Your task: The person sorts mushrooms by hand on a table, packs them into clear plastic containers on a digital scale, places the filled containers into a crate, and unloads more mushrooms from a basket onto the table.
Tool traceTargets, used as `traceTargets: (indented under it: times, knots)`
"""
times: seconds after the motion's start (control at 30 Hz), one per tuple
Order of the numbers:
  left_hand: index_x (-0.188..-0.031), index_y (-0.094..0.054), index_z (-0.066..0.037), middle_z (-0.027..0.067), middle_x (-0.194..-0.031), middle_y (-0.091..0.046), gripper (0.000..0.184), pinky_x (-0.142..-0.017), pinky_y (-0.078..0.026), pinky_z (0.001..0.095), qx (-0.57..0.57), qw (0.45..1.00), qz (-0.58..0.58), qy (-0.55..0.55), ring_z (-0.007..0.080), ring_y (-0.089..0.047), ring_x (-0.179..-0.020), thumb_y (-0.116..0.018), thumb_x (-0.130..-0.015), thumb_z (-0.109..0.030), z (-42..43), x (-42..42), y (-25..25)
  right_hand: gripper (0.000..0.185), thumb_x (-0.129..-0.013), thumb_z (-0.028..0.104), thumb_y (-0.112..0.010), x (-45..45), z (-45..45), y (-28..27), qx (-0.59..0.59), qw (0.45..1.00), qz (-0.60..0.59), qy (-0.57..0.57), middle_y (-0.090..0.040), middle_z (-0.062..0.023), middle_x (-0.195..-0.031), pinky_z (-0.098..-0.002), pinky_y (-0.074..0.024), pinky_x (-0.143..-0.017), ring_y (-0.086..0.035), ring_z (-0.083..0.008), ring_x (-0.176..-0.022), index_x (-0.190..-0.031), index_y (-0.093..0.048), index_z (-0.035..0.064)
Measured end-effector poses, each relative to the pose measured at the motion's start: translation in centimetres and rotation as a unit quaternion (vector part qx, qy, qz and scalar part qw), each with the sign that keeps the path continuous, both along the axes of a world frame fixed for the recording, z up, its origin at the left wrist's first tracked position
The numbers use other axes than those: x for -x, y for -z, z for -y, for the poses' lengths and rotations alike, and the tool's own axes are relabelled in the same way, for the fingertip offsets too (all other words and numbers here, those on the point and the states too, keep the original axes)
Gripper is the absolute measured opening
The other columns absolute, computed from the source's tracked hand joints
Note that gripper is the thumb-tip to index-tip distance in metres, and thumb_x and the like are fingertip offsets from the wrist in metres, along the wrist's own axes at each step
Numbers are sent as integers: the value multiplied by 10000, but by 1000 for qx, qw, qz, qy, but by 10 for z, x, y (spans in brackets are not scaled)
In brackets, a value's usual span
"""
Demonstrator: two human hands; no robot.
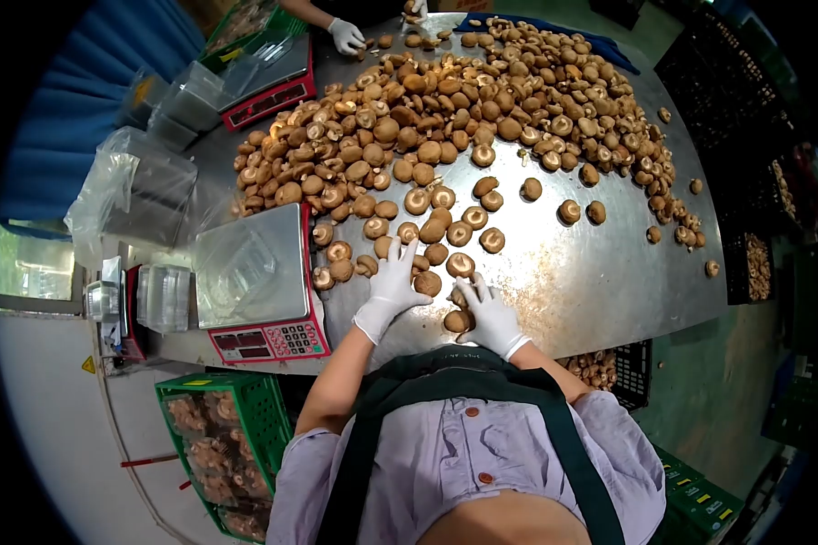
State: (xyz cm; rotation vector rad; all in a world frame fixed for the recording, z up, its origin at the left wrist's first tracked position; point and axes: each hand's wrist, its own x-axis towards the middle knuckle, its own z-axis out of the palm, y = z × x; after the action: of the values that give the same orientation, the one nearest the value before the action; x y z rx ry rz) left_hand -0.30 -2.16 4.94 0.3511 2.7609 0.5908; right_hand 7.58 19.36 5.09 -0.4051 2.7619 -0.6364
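Note:
My left hand (pixel 392 289), in a white glove, rests among loose brown mushrooms near the table's front edge, fingers spread beside a round mushroom (pixel 427 283). Just to the right, my right hand (pixel 492 318), also gloved, lies with its fingers apart against a mushroom (pixel 458 321); part of what its fingers touch is hidden. A large heap of mushrooms (pixel 409 109) covers the back of the metal table (pixel 609 291). On the left, a red scale (pixel 268 338) carries a clear plastic tray (pixel 236 271).
Across the table are a co-worker's gloved hands (pixel 346 36) and another red scale (pixel 268 102). Clear containers (pixel 164 298) and a plastic bag (pixel 109 186) lie left. A green crate (pixel 277 422) with packed mushrooms stands below left; black crates (pixel 641 372) stand below right.

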Motion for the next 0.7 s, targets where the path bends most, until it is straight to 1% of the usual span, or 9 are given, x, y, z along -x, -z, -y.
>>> traceTargets:
  times: [0.1,0.17,0.2,0.27,0.3,0.37,0.47,0.67,0.7]
  knots:
    - [-1467,-240,-225,192,-1461,-268,1167,-932,-467,467,17,999,25,19,443,-438,-1202,-878,-501,-376,-10,-3,-3,1123,-542,292,-866,4,2,21,-27,1000,-16,1,-322,-212,-1441,-440,-496,-907,-498,-404,-1152,-1469,-239,197]
    - [-1466,-242,-198,190,-1446,-285,1142,-957,-453,456,15,999,9,26,428,-429,-1217,-865,-520,-345,-11,-4,10,1074,-594,268,-839,21,-2,32,88,992,-11,85,-292,-228,-1461,-421,-462,-966,-449,-416,-1227,-1472,-229,159]
    - [-1467,-237,-180,195,-1440,-289,1129,-975,-441,449,-42,999,-8,-1,420,-418,-1233,-854,-532,-323,-9,-4,21,1051,-612,267,-803,30,-8,30,178,977,10,115,-262,-254,-1473,-404,-472,-948,-438,-394,-1253,-1472,-211,150]
    - [-1472,-215,-139,219,-1451,-262,1102,-1020,-405,434,-179,982,-30,-53,401,-367,-1295,-822,-566,-291,-7,2,33,1071,-613,263,-810,49,-12,35,221,968,-1,115,-290,-257,-1462,-379,-408,-1020,-408,-382,-1292,-1470,-195,76]
    - [-1472,-215,-139,219,-1451,-262,1102,-1020,-405,434,-179,982,-30,-49,401,-367,-1295,-822,-566,-291,-7,4,31,1078,-609,254,-814,58,-13,38,225,968,-8,115,-308,-257,-1452,-372,-395,-1034,-409,-376,-1294,-1469,-193,60]
    - [-1481,-194,-146,235,-1483,-208,1117,-1009,-414,441,-140,989,-27,-39,418,-366,-1302,-821,-572,-315,-14,10,18,1137,-579,218,-838,71,-6,14,291,941,130,118,-352,-260,-1426,-345,-354,-1069,-393,-354,-1315,-1464,-162,-10]
    - [-1494,-153,-162,237,-1525,-121,1180,-976,-443,445,-107,993,19,-41,430,-409,-1272,-837,-549,-338,-26,26,5,1152,-577,207,-840,96,0,37,308,946,64,82,-343,-247,-1450,-326,-317,-1093,-378,-316,-1336,-1470,-149,-20]
    - [-1507,-132,-170,222,-1545,-109,1251,-961,-459,380,-100,994,41,-27,376,-434,-1281,-868,-502,-285,-20,79,19,1148,-587,207,-823,140,-2,24,317,935,131,90,-393,-258,-1415,-312,-340,-1066,-433,-309,-1295,-1483,-136,4]
    - [-1509,-124,-170,226,-1546,-104,1267,-987,-442,370,-81,995,58,-8,373,-405,-1306,-870,-490,-275,-19,88,21,1156,-587,214,-822,148,-6,40,307,945,94,63,-414,-259,-1395,-312,-350,-1053,-443,-312,-1283,-1488,-128,11]
